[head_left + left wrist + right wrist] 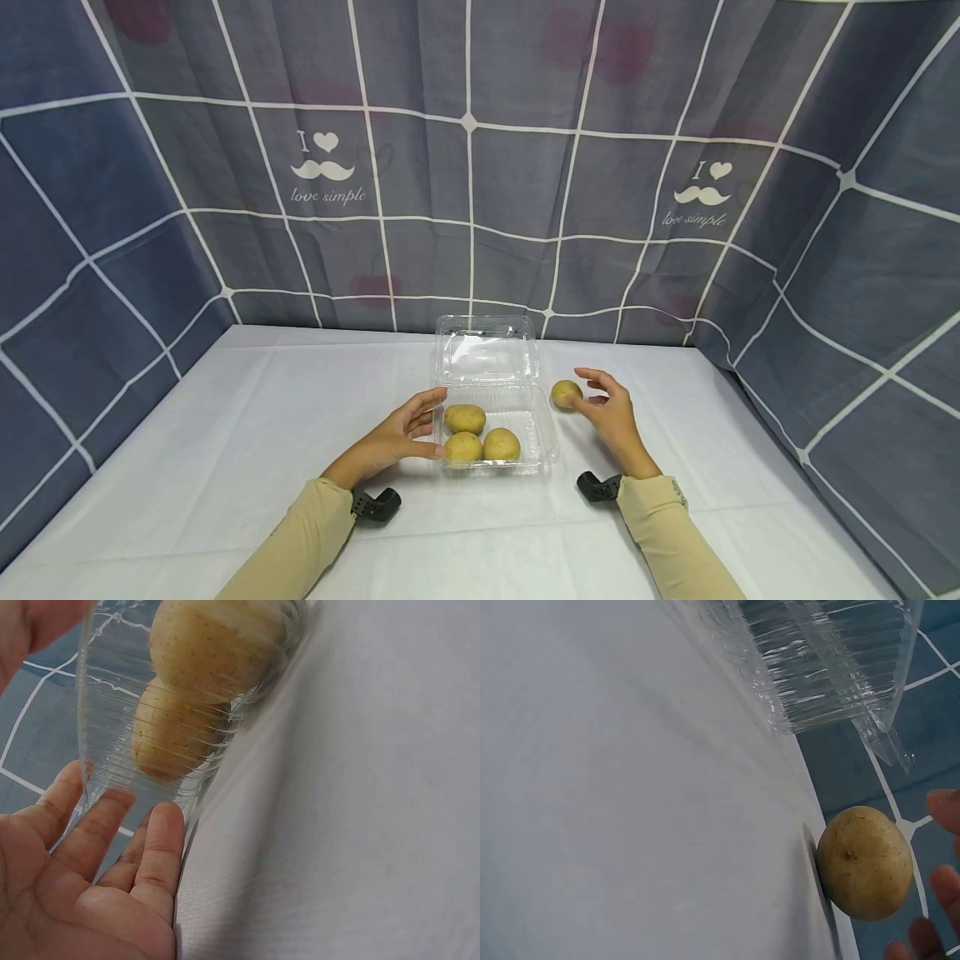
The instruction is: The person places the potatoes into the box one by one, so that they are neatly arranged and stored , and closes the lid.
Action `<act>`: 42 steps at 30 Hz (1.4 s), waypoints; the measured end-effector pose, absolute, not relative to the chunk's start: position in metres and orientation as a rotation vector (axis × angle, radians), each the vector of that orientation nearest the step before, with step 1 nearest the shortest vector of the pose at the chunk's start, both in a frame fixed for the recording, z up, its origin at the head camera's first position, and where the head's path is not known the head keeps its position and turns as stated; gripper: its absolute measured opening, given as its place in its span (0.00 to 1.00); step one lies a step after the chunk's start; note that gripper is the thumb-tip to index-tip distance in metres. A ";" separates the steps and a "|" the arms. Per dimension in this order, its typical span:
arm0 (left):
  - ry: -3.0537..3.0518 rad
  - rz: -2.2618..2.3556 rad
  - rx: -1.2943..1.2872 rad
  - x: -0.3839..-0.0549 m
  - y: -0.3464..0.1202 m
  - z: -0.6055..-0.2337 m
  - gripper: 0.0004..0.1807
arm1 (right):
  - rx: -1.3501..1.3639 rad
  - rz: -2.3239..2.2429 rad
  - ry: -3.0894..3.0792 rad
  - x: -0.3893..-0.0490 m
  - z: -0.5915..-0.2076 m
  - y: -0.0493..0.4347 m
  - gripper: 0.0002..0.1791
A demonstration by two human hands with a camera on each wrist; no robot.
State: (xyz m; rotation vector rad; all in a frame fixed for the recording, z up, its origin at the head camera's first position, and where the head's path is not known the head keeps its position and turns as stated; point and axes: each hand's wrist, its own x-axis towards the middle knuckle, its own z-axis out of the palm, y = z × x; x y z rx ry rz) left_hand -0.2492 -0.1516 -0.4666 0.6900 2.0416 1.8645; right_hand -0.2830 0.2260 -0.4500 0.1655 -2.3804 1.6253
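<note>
A clear plastic clamshell box (534,421) stands on the table with its lid raised toward the back. Three potatoes (501,445) lie in its left part, two in front and one behind. My left hand (396,433) is at the box's left side, thumb by the front corner and fingers spread along the wall (112,761). To the right of the box, a single potato (865,863) rests on the table. My right hand (611,414) reaches around that potato with parted fingers; in the right wrist view, the fingertips (946,887) stand apart from it.
A white cloth (225,467) covers the table. Behind it and on both sides hangs a grey-blue curtain (420,183) with white lines. Each wrist wears a black camera mount (377,505) beside a tan sleeve (300,533).
</note>
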 end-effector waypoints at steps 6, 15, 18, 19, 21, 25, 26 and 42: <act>2.042 1.861 0.686 -0.249 -0.152 -0.466 0.57 | 0.173 1.690 -2.370 -0.283 -0.456 0.228 0.30; 2.042 1.853 0.676 -0.249 -0.151 -0.466 0.56 | 0.038 1.836 -2.486 -0.288 -0.460 0.232 0.36; 2.043 1.854 0.678 -0.249 -0.151 -0.466 0.56 | 0.027 1.839 -2.515 -0.289 -0.460 0.233 0.37; 2.045 1.854 0.679 -0.249 -0.151 -0.466 0.56 | 0.022 1.839 -2.522 -0.289 -0.460 0.233 0.37; 2.049 1.855 0.683 -0.249 -0.151 -0.466 0.56 | 0.014 1.818 -2.535 -0.291 -0.460 0.233 0.37; 2.053 1.860 0.691 -0.249 -0.152 -0.466 0.56 | -0.011 1.767 -2.569 -0.292 -0.461 0.232 0.36; 2.052 1.860 0.693 -0.249 -0.152 -0.466 0.56 | -0.009 1.752 -2.574 -0.293 -0.460 0.231 0.37; 2.051 1.858 0.700 -0.250 -0.152 -0.467 0.56 | -0.057 1.612 -2.680 -0.299 -0.455 0.225 0.35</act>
